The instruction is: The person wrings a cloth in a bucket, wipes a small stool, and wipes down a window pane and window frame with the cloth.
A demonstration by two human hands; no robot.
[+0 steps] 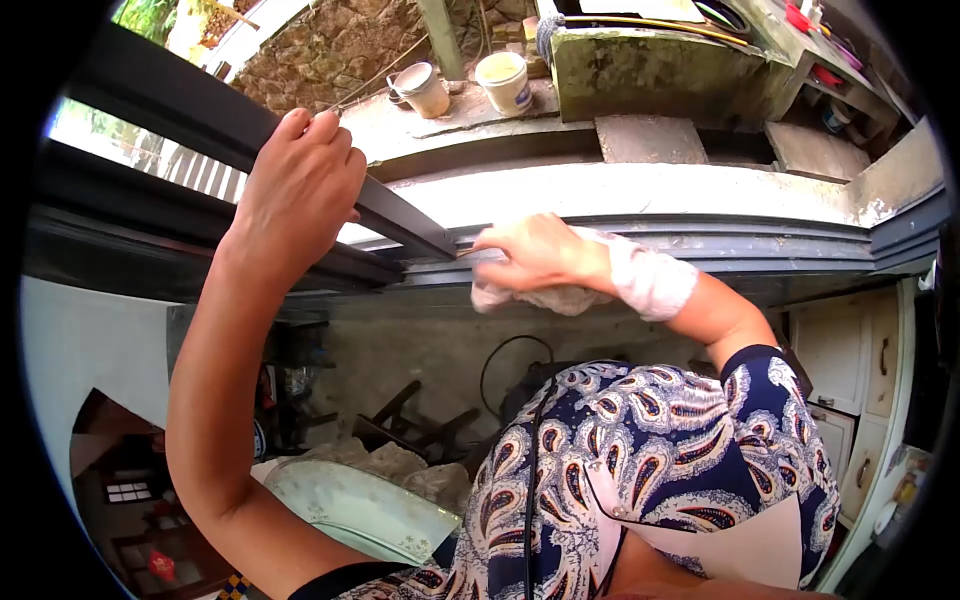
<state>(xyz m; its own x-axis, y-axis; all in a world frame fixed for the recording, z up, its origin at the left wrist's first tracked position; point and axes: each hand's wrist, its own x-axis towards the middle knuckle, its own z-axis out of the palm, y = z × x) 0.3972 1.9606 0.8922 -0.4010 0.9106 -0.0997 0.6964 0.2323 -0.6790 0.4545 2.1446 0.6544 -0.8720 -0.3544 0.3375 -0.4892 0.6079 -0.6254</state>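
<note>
Wrapped around the right wrist and bunched beneath the palm: a pale cloth (655, 278), stretched roughly along the window track (720, 245). Close to the fingers of the right hand (535, 252), on their wrist side; hard to tell whether gripped or merely hanging there. Bent fingers, with tips beside the meeting point of track and dark sash (408, 217), and something thin there, too small to identify. Off to the left, and farther from the cloth, the left hand (300, 190), curled tightly over the slanting sash bar. Beyond, on the outer ledge, a white bucket (503, 85).
</note>
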